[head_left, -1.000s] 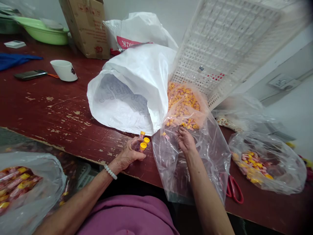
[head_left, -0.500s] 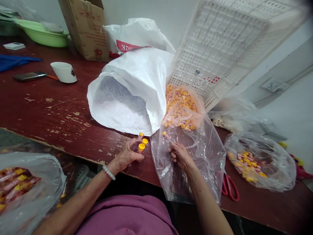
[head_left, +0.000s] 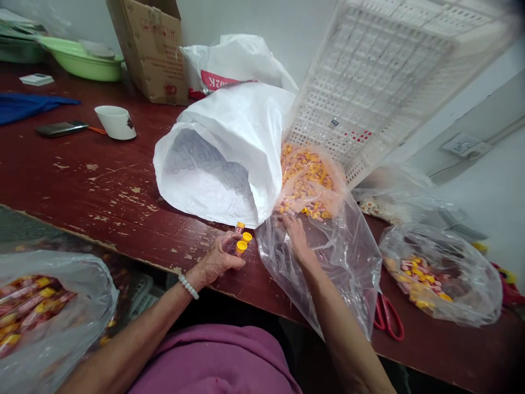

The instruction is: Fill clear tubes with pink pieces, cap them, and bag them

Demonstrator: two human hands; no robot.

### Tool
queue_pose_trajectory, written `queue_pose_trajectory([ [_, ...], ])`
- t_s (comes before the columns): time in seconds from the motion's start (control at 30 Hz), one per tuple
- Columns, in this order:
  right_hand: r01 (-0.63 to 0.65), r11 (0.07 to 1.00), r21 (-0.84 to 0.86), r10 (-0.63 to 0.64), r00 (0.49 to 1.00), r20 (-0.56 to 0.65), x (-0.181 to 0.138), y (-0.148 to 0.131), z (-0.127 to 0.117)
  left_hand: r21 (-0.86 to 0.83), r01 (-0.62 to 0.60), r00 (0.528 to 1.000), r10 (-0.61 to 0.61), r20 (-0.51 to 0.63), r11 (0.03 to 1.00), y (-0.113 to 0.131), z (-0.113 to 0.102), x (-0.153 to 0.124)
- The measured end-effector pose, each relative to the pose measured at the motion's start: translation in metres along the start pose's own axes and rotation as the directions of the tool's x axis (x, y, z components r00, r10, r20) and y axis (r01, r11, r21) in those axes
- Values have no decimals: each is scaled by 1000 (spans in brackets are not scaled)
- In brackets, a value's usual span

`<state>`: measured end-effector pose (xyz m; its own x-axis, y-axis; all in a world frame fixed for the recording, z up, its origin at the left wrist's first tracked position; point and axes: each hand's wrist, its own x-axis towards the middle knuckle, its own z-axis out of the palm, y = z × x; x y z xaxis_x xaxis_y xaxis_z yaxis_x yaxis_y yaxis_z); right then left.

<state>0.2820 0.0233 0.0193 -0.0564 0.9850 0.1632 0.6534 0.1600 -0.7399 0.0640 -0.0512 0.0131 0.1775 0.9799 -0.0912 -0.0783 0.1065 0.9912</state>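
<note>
My left hand is closed around a few small clear tubes at the table's front edge. Yellow caps show on three of them, and open ends on others. My right hand reaches over a clear plastic bag, its fingers stretched toward small yellow-capped pieces with pinkish bodies at the bag's far end. Its fingertips are at the near edge of these pieces; whether they touch one is unclear. Between the hands and beyond them, a white sack lies on its side with its mouth facing me, clear tubes inside.
A white plastic crate leans behind the clear bag. Red-handled scissors and another bag of yellow-capped pieces lie right. A bag of filled tubes is lower left. Farther back are a cup, phone and carton.
My right hand has moved forward to the pieces in the clear bag, its fingers now extended. My left hand keeps its tubes. The view has shifted slightly.
</note>
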Motion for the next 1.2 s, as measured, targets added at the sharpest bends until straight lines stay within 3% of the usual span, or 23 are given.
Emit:
queue_pose_trajectory([
  [0.13, 11, 989, -145, -11, 1000, -2, -3, 11, -4, 220, -214, 976, 219, 3, 952, -6, -4, 4],
  [0.3, -168, 935, -311, 87, 963, -256, -21, 22, -46, 407, -332, 940, 336, 66, 851, -6, -6, 3],
  [0.4, -160, 973, -166, 83, 916, -392, -41, 2, -61, 444, -388, 919, 374, 123, 807, -2, 0, 1],
  [0.5, 51, 957, 285, 33, 959, -283, -63, -38, -41, 468, -428, 903, 383, 194, 773, 2, 12, -1],
  [0.57, 141, 914, 381, -58, 973, -222, -75, -64, -16, 477, -434, 901, 369, 228, 765, 5, 19, -2],
  [0.7, 276, 952, 135, -242, 943, -228, -88, -82, 14, 493, -402, 914, 311, 259, 771, 9, 23, -4],
  [0.77, 356, 934, 33, -342, 916, -212, -89, -78, 13, 477, -382, 923, 295, 248, 792, 8, 21, -4],
  [0.9, 496, 862, -102, -503, 861, -71, -89, -72, 4, 428, -380, 923, 306, 235, 820, 4, 19, -2],
  [1.0, 503, 844, -184, -514, 858, -15, -96, -77, 4, 389, -385, 919, 312, 239, 837, 1, 19, 0],
  [1.1, 507, 854, -119, -506, 862, 42, -98, -77, 2, 338, -377, 922, 315, 225, 862, 1, 19, 5],
  [1.13, 488, 869, -85, -488, 873, 22, -95, -73, -2, 323, -358, 930, 303, 207, 876, 2, 17, 6],
  [1.2, 369, 927, -62, -374, 918, -130, -81, -53, -16, 296, -294, 954, 259, 153, 909, 2, 13, 9],
])
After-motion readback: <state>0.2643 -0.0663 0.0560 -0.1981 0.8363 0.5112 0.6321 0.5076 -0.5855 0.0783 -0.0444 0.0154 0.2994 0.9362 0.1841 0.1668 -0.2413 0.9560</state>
